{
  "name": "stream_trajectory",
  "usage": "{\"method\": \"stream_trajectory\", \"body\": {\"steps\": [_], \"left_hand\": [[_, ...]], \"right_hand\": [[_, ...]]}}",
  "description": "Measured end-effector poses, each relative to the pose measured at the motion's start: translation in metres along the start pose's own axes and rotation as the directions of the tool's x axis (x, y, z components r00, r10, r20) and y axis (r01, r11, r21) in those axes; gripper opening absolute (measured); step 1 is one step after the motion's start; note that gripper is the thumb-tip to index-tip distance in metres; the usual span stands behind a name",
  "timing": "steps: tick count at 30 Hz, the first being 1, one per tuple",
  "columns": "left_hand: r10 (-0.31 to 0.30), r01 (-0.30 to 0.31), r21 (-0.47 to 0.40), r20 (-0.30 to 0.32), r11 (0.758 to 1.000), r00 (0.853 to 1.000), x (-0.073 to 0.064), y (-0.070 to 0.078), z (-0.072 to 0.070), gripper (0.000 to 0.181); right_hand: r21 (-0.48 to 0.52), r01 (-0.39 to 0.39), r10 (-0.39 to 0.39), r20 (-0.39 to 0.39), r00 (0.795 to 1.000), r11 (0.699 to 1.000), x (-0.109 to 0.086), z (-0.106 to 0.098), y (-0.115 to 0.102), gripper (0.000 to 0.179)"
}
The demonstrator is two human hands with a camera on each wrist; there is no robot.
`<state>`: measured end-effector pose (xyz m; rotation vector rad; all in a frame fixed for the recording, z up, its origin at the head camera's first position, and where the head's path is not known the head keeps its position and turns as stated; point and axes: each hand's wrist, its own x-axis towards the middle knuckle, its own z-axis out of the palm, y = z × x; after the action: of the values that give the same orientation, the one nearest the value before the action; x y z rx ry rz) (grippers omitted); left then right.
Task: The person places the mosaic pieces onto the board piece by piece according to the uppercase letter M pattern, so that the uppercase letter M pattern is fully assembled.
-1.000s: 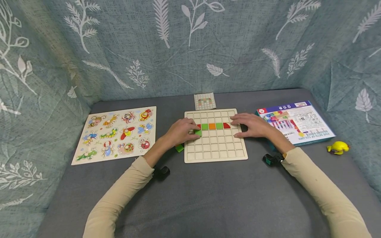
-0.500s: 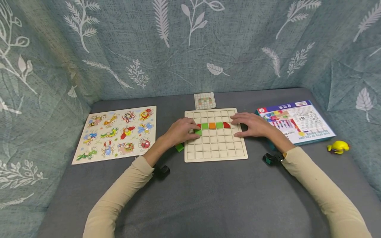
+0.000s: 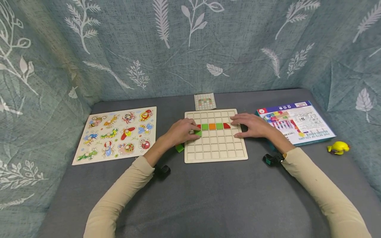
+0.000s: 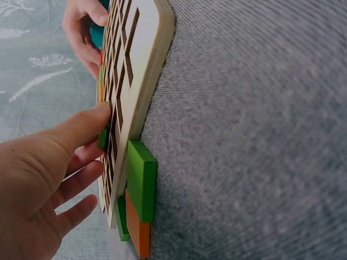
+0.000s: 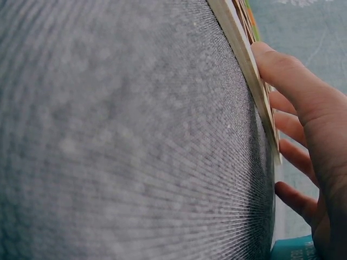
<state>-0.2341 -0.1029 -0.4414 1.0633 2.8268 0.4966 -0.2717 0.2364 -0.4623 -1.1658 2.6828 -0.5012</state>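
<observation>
A square wooden grid board [image 3: 216, 154] lies on the table, with a row of red, green and orange tiles [image 3: 212, 126] across it. At its left side, my left hand [image 3: 181, 132] pinches a green tile [image 3: 198, 133] between thumb and fingers, just below the row's left end. The left wrist view shows the thumb [image 4: 89, 120] against that tile's edge. My right hand [image 3: 251, 125] rests on the board's right edge, fingers extended, near the red tile [image 3: 227, 126]. Loose green [image 4: 142, 179] and orange [image 4: 137, 226] tiles lie beside the board's left edge, partly hidden by my left hand.
Behind the board lies a pattern card [image 3: 204, 101]. An insect puzzle board [image 3: 116, 135] is at the left. At the right are a printed box [image 3: 297, 122] and a yellow toy [image 3: 338, 147]. A patterned curtain [image 3: 178, 66] hangs behind the table.
</observation>
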Motion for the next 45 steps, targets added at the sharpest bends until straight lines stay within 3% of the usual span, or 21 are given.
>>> {"method": "stream_trajectory", "body": {"steps": [19, 25, 34, 45], "left_hand": [[0.006, -0.006, 0.027, 0.002, 1.000, 1.000, 0.0000, -0.0008, 0.0029, 0.033], [-0.014, 0.014, 0.001, -0.007, 1.000, 1.000, -0.0019, -0.0014, 0.0032, 0.034], [0.000, -0.001, -0.036, -0.028, 0.999, 1.000, -0.0031, -0.0023, 0.0032, 0.020], [-0.004, 0.004, -0.110, 0.008, 0.994, 1.000, -0.0049, -0.0018, 0.0009, 0.029]], "right_hand": [[0.002, 0.004, -0.004, 0.001, 1.000, 1.000, 0.0006, 0.0015, -0.0007, 0.054], [0.000, -0.001, 0.001, 0.003, 1.000, 1.000, 0.0006, 0.0018, -0.0014, 0.055], [0.007, -0.007, 0.007, 0.007, 1.000, 1.000, 0.0006, 0.0004, -0.0023, 0.054], [-0.001, -0.009, 0.009, 0.007, 1.000, 1.000, 0.0005, -0.0008, -0.0011, 0.054]]}}
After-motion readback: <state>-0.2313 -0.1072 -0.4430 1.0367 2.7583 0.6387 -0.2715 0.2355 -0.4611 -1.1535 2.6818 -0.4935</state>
